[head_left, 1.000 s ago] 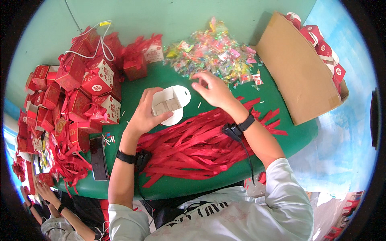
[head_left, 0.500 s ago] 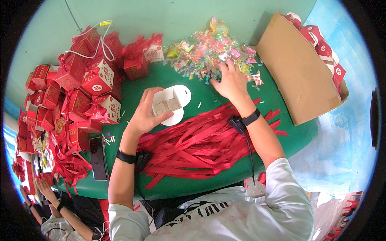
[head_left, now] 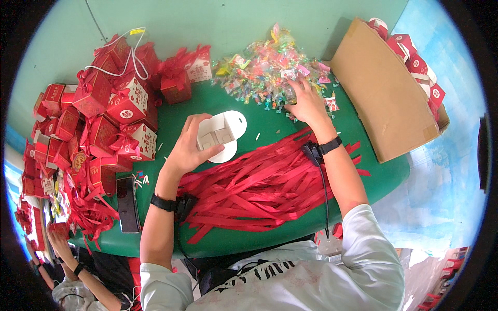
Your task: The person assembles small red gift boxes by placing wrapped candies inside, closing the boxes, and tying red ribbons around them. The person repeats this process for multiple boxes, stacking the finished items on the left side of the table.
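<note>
The open white card box with round flaps [head_left: 222, 126] is at the middle of the green worktop [head_left: 202, 98], just behind the long red cloth ribbons [head_left: 254, 186]. The left grip [head_left: 188, 146] is clamped on its left side, with the thumb on the near wall. The right grip [head_left: 310, 106] has bent fingers at the edge of the heap of small shiny wrapped sweets [head_left: 270, 67]; I can't tell if they are pinching one.

The box should be very light and a bit stiff, but easy to squash. Hold it softly by its side walls, not the floppy flaps. The sweets look light and slippery, so the twisted ends may be best to pinch.

I count one open white box, one big brown cardboard box [head_left: 381, 93] and one black flat phone-like thing [head_left: 128, 205]. The sweets and ribbons are too many to count.
</note>
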Motion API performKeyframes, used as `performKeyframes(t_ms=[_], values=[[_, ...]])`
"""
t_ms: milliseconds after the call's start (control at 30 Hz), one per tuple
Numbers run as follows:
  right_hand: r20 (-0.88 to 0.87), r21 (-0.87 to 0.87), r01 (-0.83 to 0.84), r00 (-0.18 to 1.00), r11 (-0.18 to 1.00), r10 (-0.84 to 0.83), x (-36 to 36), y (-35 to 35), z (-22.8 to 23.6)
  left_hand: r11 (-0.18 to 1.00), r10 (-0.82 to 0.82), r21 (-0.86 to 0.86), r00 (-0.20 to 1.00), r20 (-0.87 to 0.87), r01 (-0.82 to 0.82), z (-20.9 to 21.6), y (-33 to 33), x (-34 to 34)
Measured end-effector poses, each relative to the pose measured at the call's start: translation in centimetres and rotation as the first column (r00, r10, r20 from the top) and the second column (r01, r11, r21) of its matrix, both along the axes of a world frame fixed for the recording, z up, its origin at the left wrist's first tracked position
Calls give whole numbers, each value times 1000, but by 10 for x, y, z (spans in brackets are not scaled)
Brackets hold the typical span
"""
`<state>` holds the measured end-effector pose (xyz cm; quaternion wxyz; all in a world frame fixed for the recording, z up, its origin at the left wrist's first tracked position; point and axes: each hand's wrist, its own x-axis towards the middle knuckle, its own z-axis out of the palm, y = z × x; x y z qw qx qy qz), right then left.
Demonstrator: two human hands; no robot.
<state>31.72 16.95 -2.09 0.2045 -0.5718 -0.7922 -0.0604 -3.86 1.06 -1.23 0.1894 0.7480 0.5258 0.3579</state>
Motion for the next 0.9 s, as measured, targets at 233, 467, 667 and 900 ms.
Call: performKeyframes(t_ms=[233, 467, 667, 900], values=[[-76, -90, -77, 995, 993, 70, 6, 13, -6, 999, -11, -33, 1000, -5, 11, 0, 0, -1], [-113, 42, -16, 993, 999, 21, 3, 12, -14, 1000, -9, -27, 1000, 0, 9, 0, 1, 0], [-41, 89, -43, 998, 995, 47, 5, 12, -15, 1000, -7, 19, 1000, 4, 7, -2, 1, -1], [-18, 157, 53, 999, 986, -51, 8, 19, -19, 1000, -17, -24, 1000, -10, 17, -1, 1, -1]])
